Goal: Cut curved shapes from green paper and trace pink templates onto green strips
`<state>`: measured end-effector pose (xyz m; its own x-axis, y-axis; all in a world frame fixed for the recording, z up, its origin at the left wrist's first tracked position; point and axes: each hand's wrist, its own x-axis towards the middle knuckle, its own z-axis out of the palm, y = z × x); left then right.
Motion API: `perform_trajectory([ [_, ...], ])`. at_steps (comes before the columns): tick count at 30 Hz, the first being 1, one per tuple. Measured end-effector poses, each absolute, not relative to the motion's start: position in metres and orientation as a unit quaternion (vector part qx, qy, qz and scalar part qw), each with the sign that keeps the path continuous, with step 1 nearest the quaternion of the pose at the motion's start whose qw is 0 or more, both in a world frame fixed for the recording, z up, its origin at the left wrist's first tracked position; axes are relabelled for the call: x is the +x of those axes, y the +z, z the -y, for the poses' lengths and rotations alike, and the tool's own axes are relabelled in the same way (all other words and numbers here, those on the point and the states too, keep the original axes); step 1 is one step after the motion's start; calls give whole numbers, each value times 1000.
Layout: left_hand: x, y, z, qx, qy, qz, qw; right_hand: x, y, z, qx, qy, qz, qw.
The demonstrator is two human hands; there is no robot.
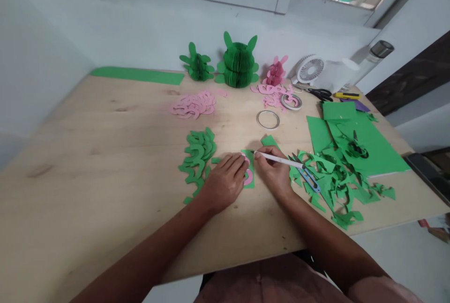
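My left hand (228, 180) lies flat, fingers stretched out, pressing a pink curved paper cutout (249, 177) onto a small green paper piece (250, 185). Part of the cutout is hidden under my fingers. In my right hand (276, 171) is a white pen (279, 158), its dark tip over the green paper at the cutout's upper right. Left of my left hand is a pile of green curved cutouts (198, 150). Small blue-handled scissors (309, 178) lie to the right of my right hand, beside green paper scraps (337, 171).
Pink cutouts (195, 105) lie farther back, near a tape ring (268, 119) and a tape roll (291, 102). Honeycomb paper figures (239, 66) and a white fan (310, 68) stand along the wall. Green sheets (376, 146), black scissors (321, 94) and a yellow cutter (347, 95) are at right.
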<state>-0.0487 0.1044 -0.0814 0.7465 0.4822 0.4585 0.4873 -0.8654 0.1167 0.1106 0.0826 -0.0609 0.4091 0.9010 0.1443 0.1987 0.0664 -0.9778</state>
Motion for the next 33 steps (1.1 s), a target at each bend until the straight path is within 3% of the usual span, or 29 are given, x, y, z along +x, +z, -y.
perform_trajectory([
  [3, -48, -81, -104, -935, -245, 257, 7, 114, -47, -79, -607, 299, 443, 588],
  [12, -48, -78, -104, -935, -243, 259, -2, 119, -26, -56, -633, 391, 440, 503],
  [22, -48, -77, -104, -934, -242, 262, -3, 108, -70, -56, -657, 243, 507, 502],
  [33, -48, -77, -105, -935, -239, 261, -1, 108, -70, -57, -663, 218, 526, 486],
])
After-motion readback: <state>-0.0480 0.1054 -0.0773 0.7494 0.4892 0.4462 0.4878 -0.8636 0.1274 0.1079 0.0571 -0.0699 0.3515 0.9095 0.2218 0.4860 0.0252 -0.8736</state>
